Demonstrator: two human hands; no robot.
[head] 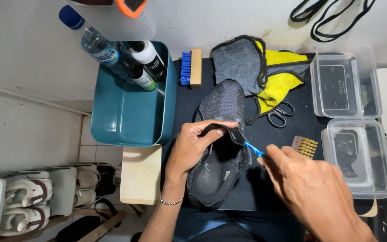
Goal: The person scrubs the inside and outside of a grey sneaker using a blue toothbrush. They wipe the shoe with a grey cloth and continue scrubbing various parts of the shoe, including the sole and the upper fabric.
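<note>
A dark knit shoe (220,148) is laid on the black mat (287,134) that covers the desk, toe pointed away from the person and opening turned up. Its tongue is pinched and pulled back by the left hand (192,150), whose fingers (211,130) are closed around the edge of the tongue; the thumb is tucked under the fabric and partly hidden. A thin blue tool (252,149) is gripped by the right hand (312,188), with the fingers clamped on it; only a short blue length is seen between the hand and the shoe collar, so its kind cannot be made out. The heel of the shoe is hidden behind the left wrist and the person's lap.

Left of the mat a teal tub (126,121) is set, with a clear bottle (96,42) and two dark spray bottles (146,65) leaned inside it; their bases are covered by the tub wall. A blue-bristled brush (190,68) is laid at the far edge of the mat. A grey cloth (238,62) and a yellow cloth (281,74) are heaped beyond the toe, with scissors (281,114) just beside them. A small brass brush (304,146) is partly covered by the right hand. Two clear boxes (357,134) are stacked to the right, their contents blurred. Black laces (332,15) are cut off at the top edge.
</note>
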